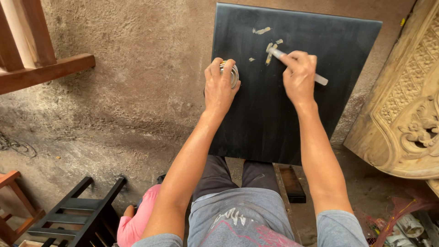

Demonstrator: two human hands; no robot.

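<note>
A black square panel [283,114] lies flat in front of me, over my knees. My left hand [219,84] grips a small round metal tin [231,73] standing at the panel's left edge. My right hand [299,77] holds a pale putty knife [320,79], its blade tip [270,50] pressed on the panel near the far edge. Beige filler smears [261,30] sit on the black surface beside the blade.
A carved pale wooden piece [407,110] leans at the right. A brown wooden frame [32,64] is at the upper left, and a black slatted chair part [77,215] lies at the lower left. The ground is rough concrete [128,82].
</note>
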